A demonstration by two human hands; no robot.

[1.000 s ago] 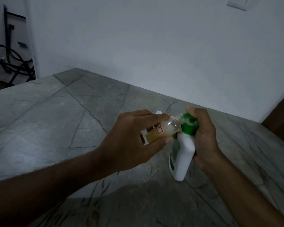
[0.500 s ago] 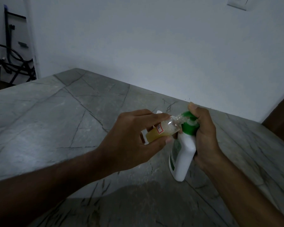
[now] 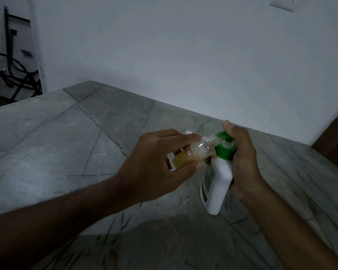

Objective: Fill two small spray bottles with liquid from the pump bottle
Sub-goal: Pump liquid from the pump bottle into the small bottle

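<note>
Your left hand (image 3: 154, 168) is nearest the camera, its grip pinched round the spray bottle (image 3: 195, 152), thumb below and fingers above. You hold it tipped almost flat, open neck pointing right, up against the green pump (image 3: 224, 147). Yellow liquid sits in the lower end by your palm, roughly half the bottle by the look of it, with white foam nearer the neck. There's no cap on it.

Just beside it, your right hand (image 3: 242, 164) is wrapped shut round the pump bottle (image 3: 216, 184), fingers down the far side of the white body and the thumb (image 3: 228, 126) sitting on top of the pump head. The pump bottle leans left, and its base looks to rest on the bench (image 3: 66, 145). I can't see whether the nozzle tip is actually inside the neck.

So you're mid-fill on this bottle, I'd say. The next move calls for a firm, full thumb press with the neck kept tight on the nozzle, and I'd raise the neck a touch as the level climbs so nothing runs back out.

Behind your left fingers a bit of something white (image 3: 188, 132) pokes up. It could be the second bottle or a cap, too hidden to call. Farther back the bench runs to a plain wall (image 3: 183, 55).
</note>
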